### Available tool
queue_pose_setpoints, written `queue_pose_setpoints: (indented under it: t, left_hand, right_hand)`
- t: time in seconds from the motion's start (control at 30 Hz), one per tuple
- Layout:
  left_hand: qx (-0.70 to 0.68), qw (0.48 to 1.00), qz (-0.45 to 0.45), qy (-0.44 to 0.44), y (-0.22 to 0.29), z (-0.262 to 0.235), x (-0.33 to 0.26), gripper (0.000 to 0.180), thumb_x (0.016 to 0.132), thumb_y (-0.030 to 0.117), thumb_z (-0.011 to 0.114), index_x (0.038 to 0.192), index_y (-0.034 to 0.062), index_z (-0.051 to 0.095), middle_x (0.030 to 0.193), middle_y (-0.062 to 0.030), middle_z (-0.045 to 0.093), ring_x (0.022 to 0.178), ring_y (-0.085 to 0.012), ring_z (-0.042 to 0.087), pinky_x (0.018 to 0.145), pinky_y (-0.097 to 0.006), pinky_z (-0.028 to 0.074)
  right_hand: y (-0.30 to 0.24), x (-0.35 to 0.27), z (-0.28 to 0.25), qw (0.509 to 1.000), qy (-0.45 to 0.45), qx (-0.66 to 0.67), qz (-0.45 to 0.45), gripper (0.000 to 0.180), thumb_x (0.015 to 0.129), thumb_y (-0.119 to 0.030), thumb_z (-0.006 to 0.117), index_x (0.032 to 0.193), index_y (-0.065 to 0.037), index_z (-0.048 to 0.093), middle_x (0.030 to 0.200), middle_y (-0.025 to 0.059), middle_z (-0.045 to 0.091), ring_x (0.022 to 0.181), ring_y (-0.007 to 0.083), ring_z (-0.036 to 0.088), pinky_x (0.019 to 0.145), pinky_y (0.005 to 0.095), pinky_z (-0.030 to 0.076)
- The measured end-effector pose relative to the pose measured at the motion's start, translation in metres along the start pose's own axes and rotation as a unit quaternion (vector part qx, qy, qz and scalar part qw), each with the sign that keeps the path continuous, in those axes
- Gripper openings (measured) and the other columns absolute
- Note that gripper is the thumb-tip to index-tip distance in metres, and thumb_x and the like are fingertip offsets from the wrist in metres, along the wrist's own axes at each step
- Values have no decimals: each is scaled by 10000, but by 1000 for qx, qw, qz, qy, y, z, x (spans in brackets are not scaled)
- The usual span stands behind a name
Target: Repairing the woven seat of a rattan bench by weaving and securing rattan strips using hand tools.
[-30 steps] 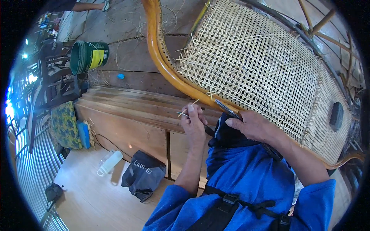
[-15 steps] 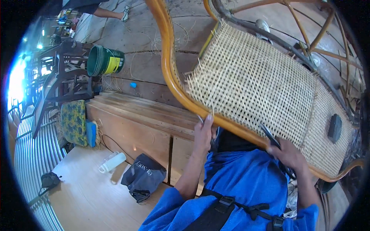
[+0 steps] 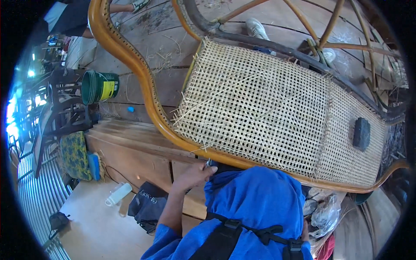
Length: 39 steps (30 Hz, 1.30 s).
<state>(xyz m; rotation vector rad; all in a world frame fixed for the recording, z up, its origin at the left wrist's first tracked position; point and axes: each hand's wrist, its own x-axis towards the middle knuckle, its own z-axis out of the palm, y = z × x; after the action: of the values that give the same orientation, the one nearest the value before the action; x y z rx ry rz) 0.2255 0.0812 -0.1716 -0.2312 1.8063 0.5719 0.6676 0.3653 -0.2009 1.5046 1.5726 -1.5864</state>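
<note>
A long rattan frame (image 3: 149,95) with a woven cane panel (image 3: 255,108) lies across in front of me. Loose cane ends stick out along the panel's left edge, and a cane strand crosses the weave diagonally. My left hand (image 3: 195,177) is closed just below the near rail, with a small metal tool (image 3: 208,163) showing past its thumb; most of that tool is hidden. Of my right hand (image 3: 305,229) only a sliver of skin appears beside my blue shirt, low on the right. Its fingers and anything in them are hidden.
A dark block (image 3: 361,134) rests on the panel's right part. Wooden boards (image 3: 130,151) lie left of me. Beyond are a green bucket (image 3: 99,87), a white bottle (image 3: 118,194) and a dark bag (image 3: 147,206). Clear plastic (image 3: 325,214) lies at right; another person's leg shows far left.
My right hand, which held a dark-handled cutting tool at the near rail, has dropped to my side. My left hand stays near the rail. The view has shifted, so the panel sits further left.
</note>
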Motion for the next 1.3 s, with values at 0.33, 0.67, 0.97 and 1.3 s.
queue_pose_setpoints:
  t: [0.33, 0.67, 0.97, 1.3]
  left_hand:
    - [-352, 920, 140, -100, 32, 53, -4, 412, 937, 382, 351, 935, 23, 553, 675, -7, 489, 512, -68, 417, 489, -199, 343]
    - [-63, 970, 234, 30, 52, 76, -6, 262, 924, 257, 444, 863, 25, 550, 702, -10, 530, 663, -106, 497, 619, -257, 416]
    - [35, 966, 254, -34, 178, 76, 50, 308, 929, 299, 407, 799, 33, 493, 633, -13, 483, 537, -100, 474, 520, -259, 440]
    - [-15, 980, 183, -80, 169, 107, 64, 288, 941, 295, 423, 843, 38, 511, 656, -2, 511, 542, -80, 485, 513, -231, 438]
  right_hand:
    - [-228, 46, -9, 908, -5, -355, -222, 234, 848, -235, 524, 900, -19, 598, 809, 184, 602, 791, 374, 571, 707, 451, 452]
    - [-388, 256, 65, 642, 155, -514, -547, 408, 736, -15, 535, 1124, -142, 549, 1248, 105, 463, 1155, 325, 440, 962, 422, 375]
    - [-468, 231, -2, 840, 87, -260, -468, 263, 860, -84, 481, 1114, -63, 546, 979, 163, 618, 963, 335, 566, 827, 366, 457]
    - [-403, 262, 58, 685, 47, -486, -541, 282, 834, -155, 506, 1107, -94, 544, 1126, 56, 560, 1108, 255, 480, 927, 341, 411]
